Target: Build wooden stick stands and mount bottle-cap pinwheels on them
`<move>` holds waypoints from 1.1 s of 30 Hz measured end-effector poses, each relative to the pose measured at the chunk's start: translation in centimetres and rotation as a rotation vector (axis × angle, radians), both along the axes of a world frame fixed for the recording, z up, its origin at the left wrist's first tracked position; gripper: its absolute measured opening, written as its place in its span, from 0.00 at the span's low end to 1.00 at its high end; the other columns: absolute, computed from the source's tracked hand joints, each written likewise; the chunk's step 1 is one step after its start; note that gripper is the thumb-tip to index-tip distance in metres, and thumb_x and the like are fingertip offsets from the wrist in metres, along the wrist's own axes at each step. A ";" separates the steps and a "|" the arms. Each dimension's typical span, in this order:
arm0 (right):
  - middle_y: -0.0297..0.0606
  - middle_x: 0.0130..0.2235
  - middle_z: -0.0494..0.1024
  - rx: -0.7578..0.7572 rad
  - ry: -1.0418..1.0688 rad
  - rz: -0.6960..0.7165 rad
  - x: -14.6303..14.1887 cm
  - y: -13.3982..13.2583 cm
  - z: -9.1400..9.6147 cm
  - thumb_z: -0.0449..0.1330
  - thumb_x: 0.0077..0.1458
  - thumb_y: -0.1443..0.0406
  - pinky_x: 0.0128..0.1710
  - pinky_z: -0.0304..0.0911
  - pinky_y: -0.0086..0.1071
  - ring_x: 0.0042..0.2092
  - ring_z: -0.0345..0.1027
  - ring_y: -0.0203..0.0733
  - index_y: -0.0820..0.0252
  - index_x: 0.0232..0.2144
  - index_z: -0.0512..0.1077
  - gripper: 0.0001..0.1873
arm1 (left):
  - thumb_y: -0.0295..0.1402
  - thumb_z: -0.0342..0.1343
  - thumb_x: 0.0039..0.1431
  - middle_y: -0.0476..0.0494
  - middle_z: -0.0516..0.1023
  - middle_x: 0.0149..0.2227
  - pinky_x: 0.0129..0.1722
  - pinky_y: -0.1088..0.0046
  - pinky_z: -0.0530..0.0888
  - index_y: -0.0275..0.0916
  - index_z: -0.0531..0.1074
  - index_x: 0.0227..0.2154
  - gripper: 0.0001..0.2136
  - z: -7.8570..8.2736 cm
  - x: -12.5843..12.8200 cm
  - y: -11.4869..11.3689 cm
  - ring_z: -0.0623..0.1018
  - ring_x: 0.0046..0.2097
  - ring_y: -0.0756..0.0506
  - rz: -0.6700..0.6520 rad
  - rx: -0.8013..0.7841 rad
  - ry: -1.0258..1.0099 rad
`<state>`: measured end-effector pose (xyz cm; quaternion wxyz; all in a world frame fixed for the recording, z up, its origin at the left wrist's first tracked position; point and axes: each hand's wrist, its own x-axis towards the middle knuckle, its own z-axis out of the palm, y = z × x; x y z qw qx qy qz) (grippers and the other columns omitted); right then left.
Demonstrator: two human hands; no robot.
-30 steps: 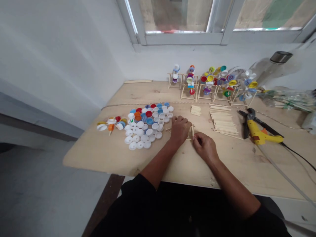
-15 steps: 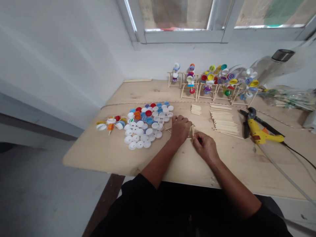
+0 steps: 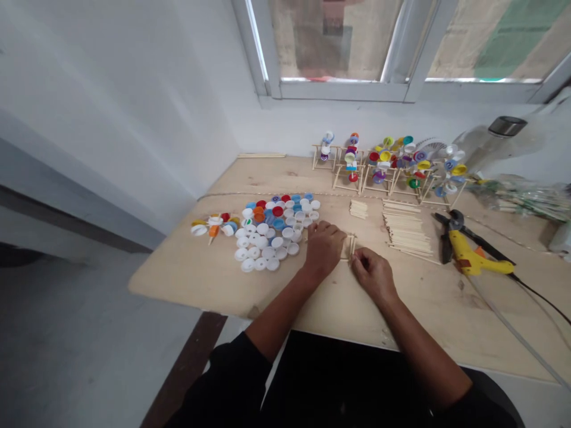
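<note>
My left hand (image 3: 324, 248) and my right hand (image 3: 371, 272) meet at the middle of a plywood table (image 3: 285, 285). Both are closed around a small frame of thin wooden sticks (image 3: 350, 245) that rests on the board between them. The left hand presses on the frame from the left, the right hand pinches its right end. A heap of plastic bottle caps (image 3: 272, 229), mostly white with some blue, red and orange, lies just left of my left hand.
A pile of long sticks (image 3: 407, 229) and a short bundle (image 3: 358, 208) lie beyond my hands. A yellow glue gun (image 3: 475, 258) and black pliers (image 3: 448, 232) sit at the right. Finished stick-and-cap models (image 3: 392, 163) line the back under the window.
My hands stay on the stick frame in the same grip. The camera has tilted, so the table sits slightly lower and further right in view.
</note>
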<state>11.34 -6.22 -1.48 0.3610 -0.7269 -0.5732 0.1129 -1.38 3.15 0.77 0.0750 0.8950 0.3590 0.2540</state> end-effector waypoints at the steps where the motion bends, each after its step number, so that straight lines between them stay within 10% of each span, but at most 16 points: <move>1: 0.33 0.23 0.72 0.004 0.003 0.000 0.0 0.0 0.0 0.52 0.54 0.59 0.26 0.54 0.27 0.25 0.63 0.36 0.57 0.25 0.70 0.12 | 0.30 0.51 0.60 0.46 0.79 0.38 0.48 0.56 0.59 0.42 0.75 0.32 0.07 0.0 -0.3 -0.4 0.70 0.45 0.42 -0.003 -0.011 -0.002; 25: 0.36 0.26 0.76 0.113 0.110 -0.092 0.1 -0.8 1.0 0.53 0.53 0.57 0.30 0.62 0.30 0.27 0.67 0.38 0.59 0.28 0.73 0.13 | 0.31 0.55 0.56 0.46 0.78 0.38 0.49 0.55 0.61 0.43 0.74 0.38 0.07 -1.6 -1.3 -3.7 0.70 0.48 0.40 -0.044 -0.036 -0.081; 33: 0.40 0.29 0.77 0.232 -0.062 -0.420 7.9 -5.2 5.0 0.54 0.51 0.55 0.33 0.63 0.34 0.29 0.68 0.41 0.60 0.33 0.74 0.16 | 0.29 0.56 0.55 0.45 0.79 0.38 0.49 0.56 0.60 0.43 0.74 0.40 0.10 -1.6 -1.3 -3.9 0.71 0.47 0.40 -0.058 0.013 -0.132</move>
